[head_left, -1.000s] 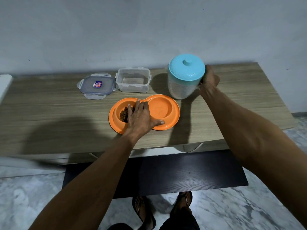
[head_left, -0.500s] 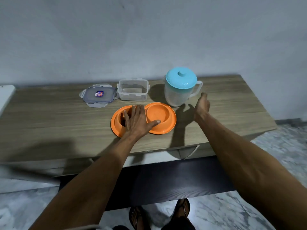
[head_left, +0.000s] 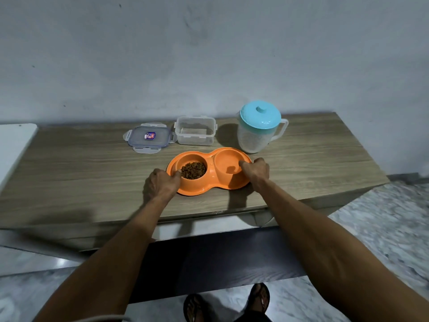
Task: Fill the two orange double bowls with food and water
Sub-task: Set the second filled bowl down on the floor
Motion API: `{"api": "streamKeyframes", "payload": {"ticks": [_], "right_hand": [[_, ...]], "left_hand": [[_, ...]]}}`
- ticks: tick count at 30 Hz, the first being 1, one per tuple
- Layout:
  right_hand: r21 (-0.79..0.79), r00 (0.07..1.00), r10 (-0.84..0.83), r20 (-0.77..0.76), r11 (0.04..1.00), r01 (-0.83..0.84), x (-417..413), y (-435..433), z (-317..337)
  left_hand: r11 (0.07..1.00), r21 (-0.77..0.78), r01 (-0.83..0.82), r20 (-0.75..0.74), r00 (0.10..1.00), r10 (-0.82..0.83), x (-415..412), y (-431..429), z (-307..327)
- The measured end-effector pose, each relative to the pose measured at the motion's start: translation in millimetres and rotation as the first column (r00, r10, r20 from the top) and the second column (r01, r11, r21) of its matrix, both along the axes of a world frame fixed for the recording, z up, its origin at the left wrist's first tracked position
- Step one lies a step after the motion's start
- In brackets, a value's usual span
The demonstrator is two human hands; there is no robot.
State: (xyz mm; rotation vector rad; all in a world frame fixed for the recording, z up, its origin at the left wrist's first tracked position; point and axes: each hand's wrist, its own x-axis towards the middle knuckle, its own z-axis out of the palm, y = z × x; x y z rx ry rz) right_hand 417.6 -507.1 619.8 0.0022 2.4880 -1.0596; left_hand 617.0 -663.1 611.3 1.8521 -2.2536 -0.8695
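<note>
An orange double bowl (head_left: 210, 181) sits on the wooden table (head_left: 81, 173). Its left cup holds brown kibble (head_left: 193, 170); its right cup looks wet, though I cannot tell how much water is in it. My left hand (head_left: 162, 182) grips the bowl's left rim, thumb over the edge. At the right rim my right hand (head_left: 255, 170) holds on the same way. A clear jug with a turquoise lid (head_left: 260, 126) stands behind the bowl, to the right. Only one double bowl is in view.
An empty clear food container (head_left: 195, 133) and its lid (head_left: 148, 138) lie behind the bowl. A white surface (head_left: 14, 147) borders the table on the left. A dark lower shelf (head_left: 209, 263) lies under the table, with my sandalled feet on the marble floor.
My right hand let go of the jug, which now stands on the table, and came to the bowl's right rim. My left hand slid from on top of the bowl to its left rim.
</note>
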Motion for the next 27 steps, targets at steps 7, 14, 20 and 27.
{"api": "streamKeyframes", "payload": {"ticks": [7,14,20,27], "right_hand": [[0.031,1.000,-0.009,-0.015,0.999,0.010,10,2,-5],[0.011,0.999,-0.054,0.002,0.998,0.054,20,27,-2],[-0.021,0.996,-0.090,-0.012,0.996,0.090,11,78,2],[-0.089,0.981,-0.183,-0.063,0.980,0.177,-22,172,25]], "left_hand": [[0.995,0.095,-0.030,-0.077,0.996,0.038,-5,0,1],[0.970,0.234,-0.066,-0.144,0.984,0.101,-7,15,2],[0.959,0.277,-0.056,-0.196,0.974,0.113,-20,57,6],[0.958,0.286,0.028,-0.277,0.959,0.055,-65,148,39]]}}
